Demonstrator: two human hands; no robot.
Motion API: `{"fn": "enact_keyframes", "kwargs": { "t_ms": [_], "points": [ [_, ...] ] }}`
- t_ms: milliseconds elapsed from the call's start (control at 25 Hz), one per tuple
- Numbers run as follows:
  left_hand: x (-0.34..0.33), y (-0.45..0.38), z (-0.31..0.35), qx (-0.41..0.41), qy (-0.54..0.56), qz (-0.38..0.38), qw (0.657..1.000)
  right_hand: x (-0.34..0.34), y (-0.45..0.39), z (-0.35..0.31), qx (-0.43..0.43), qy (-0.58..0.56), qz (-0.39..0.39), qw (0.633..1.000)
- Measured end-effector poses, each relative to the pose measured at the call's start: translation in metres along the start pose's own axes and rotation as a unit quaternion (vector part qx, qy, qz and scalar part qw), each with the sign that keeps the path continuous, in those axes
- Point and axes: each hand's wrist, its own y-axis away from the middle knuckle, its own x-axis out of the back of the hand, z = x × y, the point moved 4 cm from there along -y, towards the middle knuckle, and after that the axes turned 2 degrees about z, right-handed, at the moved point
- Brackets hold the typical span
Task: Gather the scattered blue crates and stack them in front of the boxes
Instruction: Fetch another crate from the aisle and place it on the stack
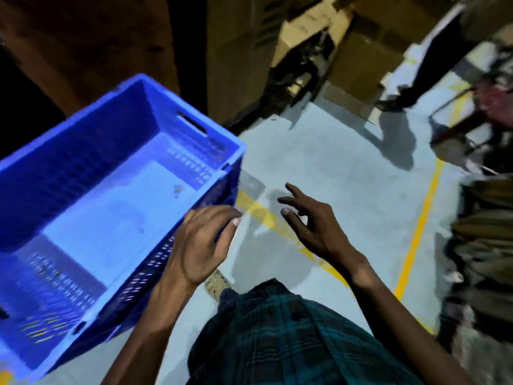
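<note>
One blue crate (pixel 111 195) is in view, empty, occupying the left of the frame with its open top toward the camera. The boxes (pixel 358 59) stand ahead and to the right, stacked against the far side of the floor (pixel 333 168).

Left hand (pixel 200 245): it lies at the crate's near-right rim, fingers curled. Whether it grips the rim or merely rests against it cannot be told; the frame is blurred there. Right hand (pixel 311 220): clear of the crate, fingers spread and relaxed, holding nothing, over bare floor.

Step in hand, as judged: a single crate is being handled, either lifted or set down. No stack of crates shows in front of the boxes, so the task appears early or the stack lies out of view.

Next move, as judged: the right hand needs a hold on the crate's opposite rim or its handle slot (pixel 191 125) so the load is carried level toward the boxes.

Edges and room: open floor runs from the crate's right corner to the boxes, crossed by yellow lines (pixel 416 232). The right side is crowded by a dark heap (pixel 483 245) of unclear material and a cart frame (pixel 458 118). Another person's leg (pixel 433 65) stands near the boxes; the carry should pass left of it.
</note>
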Motion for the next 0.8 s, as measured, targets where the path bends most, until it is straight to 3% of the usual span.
{"fn": "enact_keyframes", "kwargs": {
  "t_ms": [80, 200, 360, 480, 600, 720, 800],
  "points": [
    [-0.029, -0.014, 0.035, -0.074, 0.032, -0.049, 0.996, 0.026, 0.045, 0.019, -0.076, -0.025, 0.058, 0.995],
    [-0.072, -0.017, 0.093, -0.123, 0.109, -0.117, 0.979, 0.067, 0.126, 0.040, -0.155, -0.033, 0.166, 0.973],
    [-0.132, 0.012, 0.171, -0.224, 0.147, -0.195, 0.943, 0.107, 0.248, 0.059, -0.267, -0.049, 0.266, 0.925],
    [-0.162, 0.056, 0.227, -0.242, 0.181, -0.239, 0.923, 0.123, 0.343, 0.071, -0.315, -0.044, 0.336, 0.887],
    [-0.196, 0.107, 0.282, -0.241, 0.211, -0.323, 0.891, 0.126, 0.441, 0.082, -0.381, -0.046, 0.412, 0.827],
    [-0.233, 0.158, 0.354, -0.299, 0.229, -0.433, 0.819, 0.122, 0.540, 0.086, -0.423, -0.049, 0.519, 0.741],
    [-0.256, 0.186, 0.400, -0.361, 0.224, -0.503, 0.753, 0.110, 0.593, 0.085, -0.457, -0.065, 0.584, 0.668]
  ]
}}
